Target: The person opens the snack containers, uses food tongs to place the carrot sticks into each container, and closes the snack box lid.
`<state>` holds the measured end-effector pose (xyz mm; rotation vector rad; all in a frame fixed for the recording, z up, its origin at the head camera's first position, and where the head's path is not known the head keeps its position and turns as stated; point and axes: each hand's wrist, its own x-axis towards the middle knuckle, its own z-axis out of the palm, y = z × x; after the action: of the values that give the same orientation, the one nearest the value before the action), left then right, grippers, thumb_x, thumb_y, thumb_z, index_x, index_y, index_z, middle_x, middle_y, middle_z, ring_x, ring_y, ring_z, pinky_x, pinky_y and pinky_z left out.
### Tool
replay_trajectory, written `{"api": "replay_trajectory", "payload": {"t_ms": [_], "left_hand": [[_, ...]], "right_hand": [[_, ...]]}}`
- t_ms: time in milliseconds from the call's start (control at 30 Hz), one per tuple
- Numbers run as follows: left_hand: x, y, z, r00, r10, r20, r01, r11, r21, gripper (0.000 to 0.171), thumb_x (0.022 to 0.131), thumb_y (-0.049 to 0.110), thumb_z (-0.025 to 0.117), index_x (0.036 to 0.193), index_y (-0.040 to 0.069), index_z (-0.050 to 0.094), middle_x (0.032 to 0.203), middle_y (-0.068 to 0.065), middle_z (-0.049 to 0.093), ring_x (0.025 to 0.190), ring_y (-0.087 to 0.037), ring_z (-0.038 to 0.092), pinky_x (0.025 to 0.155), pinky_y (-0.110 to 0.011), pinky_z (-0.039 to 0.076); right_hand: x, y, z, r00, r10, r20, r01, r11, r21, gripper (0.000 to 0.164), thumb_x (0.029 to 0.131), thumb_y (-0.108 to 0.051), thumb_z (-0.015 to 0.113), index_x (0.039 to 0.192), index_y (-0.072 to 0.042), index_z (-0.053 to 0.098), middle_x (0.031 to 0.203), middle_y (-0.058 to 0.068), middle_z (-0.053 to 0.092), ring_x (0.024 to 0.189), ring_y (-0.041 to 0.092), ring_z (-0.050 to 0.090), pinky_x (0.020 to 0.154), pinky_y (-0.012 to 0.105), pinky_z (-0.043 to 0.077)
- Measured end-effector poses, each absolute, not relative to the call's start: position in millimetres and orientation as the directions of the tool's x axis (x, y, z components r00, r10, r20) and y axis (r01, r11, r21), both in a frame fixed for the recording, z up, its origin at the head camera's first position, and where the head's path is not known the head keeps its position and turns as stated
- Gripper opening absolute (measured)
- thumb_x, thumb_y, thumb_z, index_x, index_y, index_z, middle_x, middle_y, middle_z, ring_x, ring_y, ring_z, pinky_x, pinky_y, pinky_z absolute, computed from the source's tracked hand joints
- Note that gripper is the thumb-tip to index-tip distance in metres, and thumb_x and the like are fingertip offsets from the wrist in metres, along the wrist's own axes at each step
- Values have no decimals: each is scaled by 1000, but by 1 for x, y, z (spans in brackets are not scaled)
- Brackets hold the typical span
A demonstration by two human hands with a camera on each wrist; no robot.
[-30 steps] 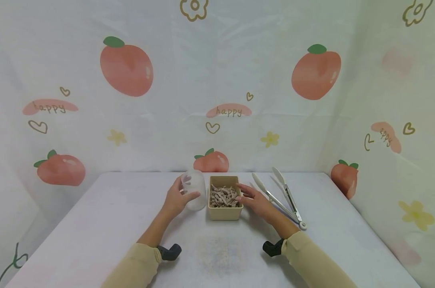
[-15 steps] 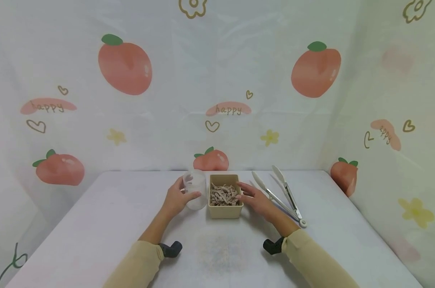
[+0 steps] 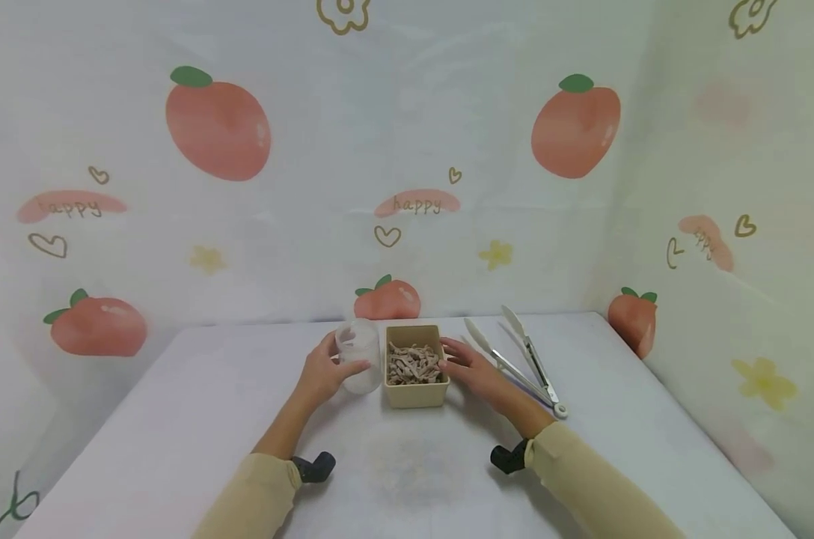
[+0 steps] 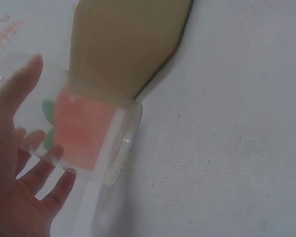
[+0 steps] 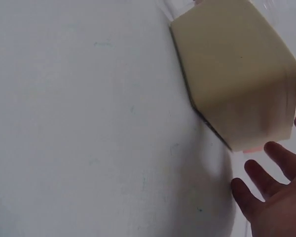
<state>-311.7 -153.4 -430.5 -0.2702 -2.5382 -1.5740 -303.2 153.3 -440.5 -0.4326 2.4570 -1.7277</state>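
My left hand is around a clear, see-through jar, thumb on the near side and fingers on its left. In the left wrist view the fingertips overlap the jar's wall. Close to the jar's right stands a beige rectangular box, filled with greyish-brown dried strips. My right hand is at the box's right side, its thumb right at the rim. The right wrist view shows its fingers spread and fairly straight beside the box wall.
Metal tongs with pale tips lie spread apart on the white table, just right of my right hand. Behind the table hangs a cloth printed with peaches. A faint stain marks the tabletop in front of the box.
The head view has turned slightly, so everything sits a little further left. Both hands keep their places at the jar and the box.
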Motion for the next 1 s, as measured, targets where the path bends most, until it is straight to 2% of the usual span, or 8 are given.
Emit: {"api": "replay_trajectory", "payload": {"t_ms": [267, 633, 1000], "left_hand": [[-312, -158, -432, -973, 96, 211, 232, 428, 873, 77, 78, 26, 83, 141, 6, 43, 136, -18, 53, 125, -38, 49, 98, -54, 43], [-314, -158, -432, -975, 113, 193, 222, 398, 890, 74, 79, 18, 82, 141, 6, 43, 136, -21, 52, 125, -39, 49, 98, -54, 43], [-319, -164, -437, -969, 151, 196, 239, 357, 903, 80, 76, 23, 85, 142, 5, 42, 135, -20, 53, 121, -38, 54, 95, -50, 46]], "right_hand": [[-302, 159, -423, -956, -239, 169, -248, 356, -901, 53, 97, -19, 60, 146, -7, 42, 142, 23, 47, 130, 40, 44, 103, 55, 37], [-306, 161, -388, -933, -283, 224, -336, 455, -824, 50, 98, -24, 59, 143, -5, 45, 140, 20, 50, 130, 36, 45, 104, 55, 36], [-319, 140, -359, -888, -347, 301, -447, 498, -743, 47, 98, -25, 59, 138, -4, 51, 134, 16, 56, 122, 32, 53, 98, 48, 44]]}}
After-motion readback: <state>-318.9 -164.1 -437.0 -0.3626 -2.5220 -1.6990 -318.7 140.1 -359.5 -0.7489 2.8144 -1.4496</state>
